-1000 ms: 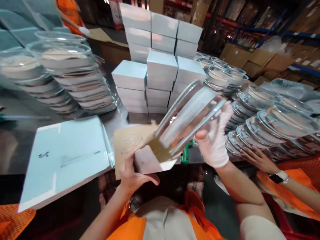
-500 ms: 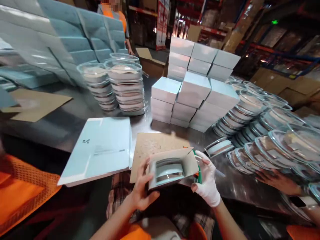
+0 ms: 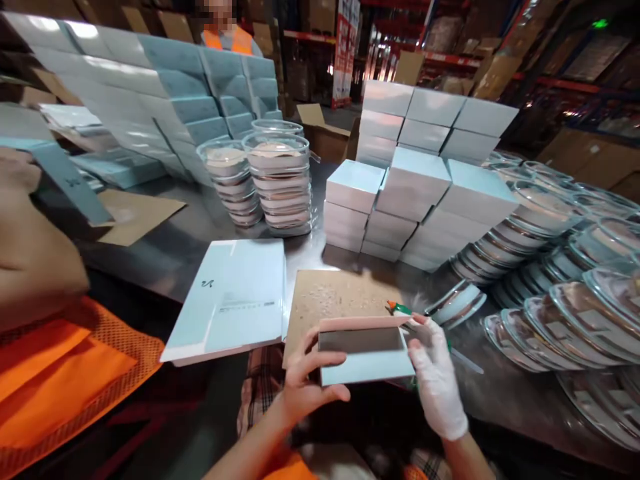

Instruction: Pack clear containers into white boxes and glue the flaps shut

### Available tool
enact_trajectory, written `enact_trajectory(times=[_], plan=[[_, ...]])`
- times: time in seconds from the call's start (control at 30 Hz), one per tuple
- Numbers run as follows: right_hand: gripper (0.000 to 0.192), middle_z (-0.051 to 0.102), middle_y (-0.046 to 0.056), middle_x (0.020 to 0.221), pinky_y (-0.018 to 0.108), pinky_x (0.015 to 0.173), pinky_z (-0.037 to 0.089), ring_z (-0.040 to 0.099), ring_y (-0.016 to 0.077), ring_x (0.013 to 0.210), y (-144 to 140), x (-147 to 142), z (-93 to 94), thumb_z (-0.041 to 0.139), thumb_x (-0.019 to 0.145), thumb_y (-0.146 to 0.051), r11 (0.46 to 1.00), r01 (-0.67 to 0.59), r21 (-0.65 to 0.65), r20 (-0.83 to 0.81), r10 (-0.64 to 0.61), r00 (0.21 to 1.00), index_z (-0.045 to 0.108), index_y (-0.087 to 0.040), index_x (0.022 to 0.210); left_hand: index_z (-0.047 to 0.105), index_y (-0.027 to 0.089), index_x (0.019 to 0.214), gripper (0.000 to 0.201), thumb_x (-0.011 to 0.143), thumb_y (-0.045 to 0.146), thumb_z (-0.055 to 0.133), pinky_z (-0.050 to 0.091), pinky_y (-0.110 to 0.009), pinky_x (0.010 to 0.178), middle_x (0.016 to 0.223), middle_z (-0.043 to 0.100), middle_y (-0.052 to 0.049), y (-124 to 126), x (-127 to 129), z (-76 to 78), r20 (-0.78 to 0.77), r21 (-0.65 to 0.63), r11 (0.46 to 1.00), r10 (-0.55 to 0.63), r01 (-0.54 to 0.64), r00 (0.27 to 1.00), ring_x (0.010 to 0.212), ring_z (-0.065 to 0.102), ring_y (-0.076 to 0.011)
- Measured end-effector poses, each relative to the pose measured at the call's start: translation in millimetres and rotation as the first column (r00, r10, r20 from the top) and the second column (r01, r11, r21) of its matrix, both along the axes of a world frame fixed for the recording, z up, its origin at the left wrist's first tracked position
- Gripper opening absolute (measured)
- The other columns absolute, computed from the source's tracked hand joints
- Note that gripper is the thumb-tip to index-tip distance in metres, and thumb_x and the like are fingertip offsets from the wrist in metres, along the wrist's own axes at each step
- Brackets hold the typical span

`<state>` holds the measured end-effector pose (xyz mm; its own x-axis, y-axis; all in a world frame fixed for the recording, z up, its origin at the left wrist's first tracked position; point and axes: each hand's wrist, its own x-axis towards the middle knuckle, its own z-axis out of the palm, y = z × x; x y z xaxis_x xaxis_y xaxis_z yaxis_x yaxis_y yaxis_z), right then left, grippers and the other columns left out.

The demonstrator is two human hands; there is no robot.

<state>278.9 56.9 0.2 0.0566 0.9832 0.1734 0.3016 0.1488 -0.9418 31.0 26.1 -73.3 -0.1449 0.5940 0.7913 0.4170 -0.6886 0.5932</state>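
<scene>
Between my hands is a small white carton (image 3: 367, 368), tilted above the table's front edge, with a dark grey strip showing under its raised back edge. My bare left hand (image 3: 306, 377) grips the carton's left end, thumb below and fingers on the front. A white glove covers my right hand (image 3: 440, 383), whose fingers hold the right end. Just behind that hand lies a green and orange item (image 3: 399, 308), partly hidden, its kind unclear. Under and behind the carton is a brown cardboard sheet (image 3: 335, 297) with flecks on it. What is inside the carton cannot be seen.
Left of the cardboard lies a flat pale-blue box pile (image 3: 240, 293). White cartons (image 3: 420, 180) stand stacked ahead. Clear round containers rise in stacks at centre left (image 3: 280, 177) and right (image 3: 575, 320). A person's arm (image 3: 35, 247) and another person (image 3: 227, 37) are at left and back.
The carton has turned, so its opening with round containers inside no longer shows. My right hand has shifted along its right end. A co-worker's hand at the right has gone from view.
</scene>
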Motion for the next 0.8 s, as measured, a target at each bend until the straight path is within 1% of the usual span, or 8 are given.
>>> enact_trajectory(times=[0.07, 0.13, 0.23, 0.33, 0.5, 0.63, 0.73, 0.8], plan=[[0.047, 0.077, 0.014, 0.120, 0.051, 0.102, 0.057, 0.074, 0.0359, 0.113, 0, 37, 2.0, 0.046, 0.095, -0.067, 0.986, 0.156, -0.061, 0.309, -0.130, 0.942, 0.068, -0.028, 0.109, 0.082, 0.024, 0.104, 0.062, 0.071, 0.077, 0.078, 0.063, -0.037, 0.094, 0.123, 0.072, -0.015, 2, -8, 4.3, -0.024, -0.026, 1.000, 0.017, -0.018, 1.000, 0.114, 0.075, -0.0313], [0.055, 0.077, 0.018, 0.115, 0.057, 0.095, 0.057, 0.075, 0.0425, 0.105, -1, 66, -3.4, 0.040, 0.090, -0.073, 0.929, 0.346, -0.135, 0.635, -0.187, 0.749, 0.069, -0.027, 0.099, 0.082, 0.024, 0.108, 0.072, 0.064, 0.082, 0.080, 0.062, -0.039, 0.097, 0.123, 0.072, -0.016, 1, -12, 4.4, -0.061, -0.055, 0.998, -0.009, 0.006, 0.998, 0.117, 0.074, -0.0335], [0.059, 0.078, 0.019, 0.111, 0.056, 0.085, 0.058, 0.077, 0.0443, 0.097, 1, 84, -22.1, 0.047, 0.084, -0.076, 0.836, 0.431, -0.340, 0.799, 0.016, 0.601, 0.070, -0.025, 0.104, 0.078, 0.024, 0.116, 0.069, 0.065, 0.068, 0.092, 0.060, -0.044, 0.102, 0.127, 0.069, -0.017, 1, -9, 0.6, -0.102, -0.082, 0.995, -0.070, 0.061, 0.992, 0.126, 0.069, -0.0365], [0.047, 0.080, 0.013, 0.097, 0.046, 0.084, 0.059, 0.079, 0.0383, 0.095, 9, 82, -40.4, 0.058, 0.080, -0.067, 0.828, 0.376, -0.416, 0.741, 0.069, 0.668, 0.070, -0.026, 0.099, 0.074, 0.024, 0.117, 0.050, 0.076, 0.046, 0.092, 0.059, -0.044, 0.101, 0.131, 0.066, -0.017, 6, -1, 0.3, -0.065, -0.036, 0.996, -0.089, 0.087, 0.994, 0.126, 0.069, -0.0345], [0.032, 0.076, 0.006, 0.072, 0.039, 0.074, 0.060, 0.078, 0.0333, 0.082, 24, 83, -42.3, 0.065, 0.067, -0.057, 0.827, 0.269, -0.494, 0.465, -0.010, 0.885, 0.066, -0.026, 0.071, 0.072, 0.025, 0.114, 0.038, 0.084, 0.046, 0.084, 0.060, -0.037, 0.090, 0.115, 0.070, -0.012, 5, 0, 11.1, 0.048, 0.073, 0.996, -0.062, 0.058, 0.997, 0.112, 0.072, -0.0289], [0.035, 0.074, 0.003, 0.065, 0.038, 0.058, 0.059, 0.073, 0.0281, 0.062, 15, 78, -34.4, 0.067, 0.064, -0.058, 0.806, 0.136, -0.577, 0.028, -0.147, 0.989, 0.065, -0.025, 0.073, 0.077, 0.025, 0.106, 0.039, 0.084, 0.056, 0.081, 0.058, -0.042, 0.097, 0.115, 0.074, -0.012, -16, -11, 12.0, 0.184, -0.169, 0.985, 0.068, -0.036, 0.981, 0.122, 0.069, -0.0337], [0.040, 0.074, 0.003, 0.064, 0.035, 0.052, 0.059, 0.070, 0.0258, 0.055, 0, 61, -31.6, 0.079, 0.058, -0.055, 0.831, 0.210, -0.515, -0.114, -0.309, 0.944, 0.064, -0.025, 0.079, 0.078, 0.023, 0.099, 0.044, 0.082, 0.063, 0.080, 0.059, -0.042, 0.094, 0.114, 0.076, -0.012, -25, -15, 7.0, 0.288, -0.415, 0.909, 0.156, -0.024, 0.945, 0.117, 0.072, -0.0340], [0.046, 0.076, 0.004, 0.068, 0.037, 0.053, 0.062, 0.073, 0.0273, 0.057, -10, 51, -29.0, 0.086, 0.056, -0.056, 0.880, 0.328, -0.345, -0.105, -0.383, 0.918, 0.064, -0.025, 0.083, 0.079, 0.023, 0.097, 0.045, 0.079, 0.064, 0.082, 0.058, -0.042, 0.097, 0.111, 0.077, -0.012, -27, -13, 4.9, 0.299, -0.497, 0.867, 0.189, -0.016, 0.935, 0.117, 0.072, -0.0335]])
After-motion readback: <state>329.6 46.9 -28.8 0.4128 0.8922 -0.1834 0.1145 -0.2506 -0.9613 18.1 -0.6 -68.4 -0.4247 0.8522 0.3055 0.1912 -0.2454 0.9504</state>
